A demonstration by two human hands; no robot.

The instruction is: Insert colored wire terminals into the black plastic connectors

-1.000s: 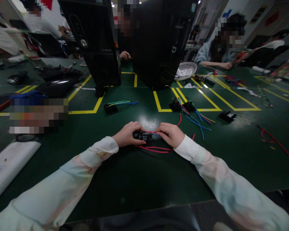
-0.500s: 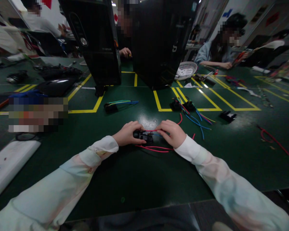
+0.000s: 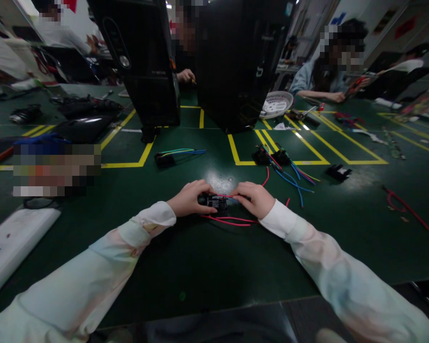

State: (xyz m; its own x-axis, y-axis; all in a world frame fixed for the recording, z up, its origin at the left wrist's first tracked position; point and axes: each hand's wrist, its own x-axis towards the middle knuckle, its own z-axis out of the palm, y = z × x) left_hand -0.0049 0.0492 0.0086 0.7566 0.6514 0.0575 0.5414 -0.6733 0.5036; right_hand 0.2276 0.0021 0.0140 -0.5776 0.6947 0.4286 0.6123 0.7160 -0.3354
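Observation:
My left hand (image 3: pixel 192 197) grips a small black plastic socket-like part (image 3: pixel 217 205) between thumb and fingers, low over the green table. My right hand (image 3: pixel 254 197) pinches a red wire (image 3: pixel 226 196) that runs along the top of the black part. A blue wire shows beneath it, partly covered by my right fingers. Where the wire's end meets the part is too small to make out. Loose red wires (image 3: pixel 232 221) lie on the table just in front of my hands.
Similar black parts with coloured wires (image 3: pixel 164 159) lie beyond my hands, others (image 3: pixel 280 156) to the right. A bare black part (image 3: pixel 339 172) sits further right. Two tall black cases (image 3: pixel 243 66) stand behind. A white power strip (image 3: pixel 17 247) lies at left. Co-workers sit across the table.
My right hand has shifted slightly down, and the red wire's right end has dropped a little with it. My left hand holds the black part in the same place.

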